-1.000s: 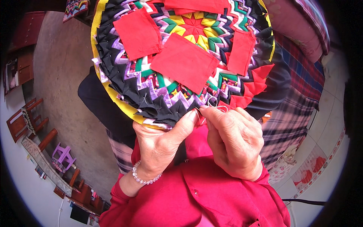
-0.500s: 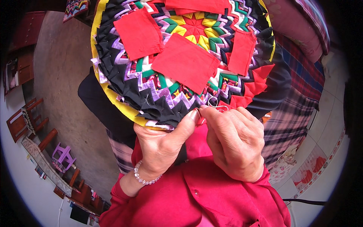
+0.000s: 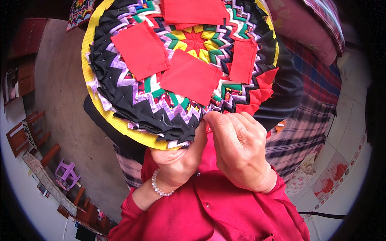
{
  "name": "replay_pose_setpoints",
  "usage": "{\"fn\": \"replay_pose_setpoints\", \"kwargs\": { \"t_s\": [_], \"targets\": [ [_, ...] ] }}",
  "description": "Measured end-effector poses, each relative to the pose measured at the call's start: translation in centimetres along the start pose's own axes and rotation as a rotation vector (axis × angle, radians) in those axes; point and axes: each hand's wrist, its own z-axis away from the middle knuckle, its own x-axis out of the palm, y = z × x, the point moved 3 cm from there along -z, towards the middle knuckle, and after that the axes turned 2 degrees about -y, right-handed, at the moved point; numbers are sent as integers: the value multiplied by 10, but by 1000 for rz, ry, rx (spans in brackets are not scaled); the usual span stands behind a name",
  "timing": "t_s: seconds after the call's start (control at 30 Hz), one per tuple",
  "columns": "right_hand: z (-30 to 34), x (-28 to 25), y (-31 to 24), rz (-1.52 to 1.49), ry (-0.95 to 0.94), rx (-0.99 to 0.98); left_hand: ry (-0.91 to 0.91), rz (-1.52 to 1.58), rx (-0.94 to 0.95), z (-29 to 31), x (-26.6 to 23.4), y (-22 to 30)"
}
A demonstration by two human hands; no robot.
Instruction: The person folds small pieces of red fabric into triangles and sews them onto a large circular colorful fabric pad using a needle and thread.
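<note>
A round patchwork mat (image 3: 145, 96) of folded fabric points lies over my lap, with a star centre, black outer points and a yellow rim. My left hand (image 3: 179, 158) grips its near edge from below; its fingertips are hidden by the mat and my right hand. My right hand (image 3: 241, 150) is closed in a pinch at that edge, just right of the left. A bit of white thread (image 3: 216, 109) shows by its fingertips; whatever they pinch is hidden. Red folded points (image 3: 257, 94) line the rim to the right. Loose red cloth pieces (image 3: 191, 76) lie on top.
A plaid cloth (image 3: 303, 136) covers the seat on my right, below a pink cushion (image 3: 307, 28). At the left, wooden chairs (image 3: 24, 132) and a purple stool (image 3: 67, 172) stand on the floor. Another patchwork piece (image 3: 80, 14) is at the upper left.
The mat has shifted left, its near edge slightly lower. My right hand has moved left with it. The white thread loop is now mostly out of sight, and my left thumb is more hidden.
</note>
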Motion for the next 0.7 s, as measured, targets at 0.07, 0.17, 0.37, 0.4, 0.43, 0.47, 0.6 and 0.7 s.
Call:
{"fn": "replay_pose_setpoints", "kwargs": {
  "t_s": [0.07, 0.17, 0.37, 0.4, 0.43, 0.47, 0.6, 0.7],
  "targets": [
    [-1, 3, 1, 2, -6, 9, -75, -177, 47, 2, -1, 0],
    [-6, 7, 4, 24, -84, 36, -50, 41, 35, -1, 2, 1],
    [-11, 14, 4, 122, -52, -18, 189, 520, 9, -3, 10, -10],
    [-11, 12, 3, 124, -60, -37, 181, 509, -94, -3, 10, -11],
    [-11, 7, 4, 57, -112, -41, 176, 494, -194, -4, 9, -9],
    [-9, -4, 6, 14, -11, -52, 173, 478, -295, -6, 7, -6],
    [26, -36, 23, -337, 524, 80, 111, 636, -531, -1, 7, -13],
    [58, -29, 41, -673, 345, 517, 187, 843, -595, -4, 9, -12]
  ]
}}
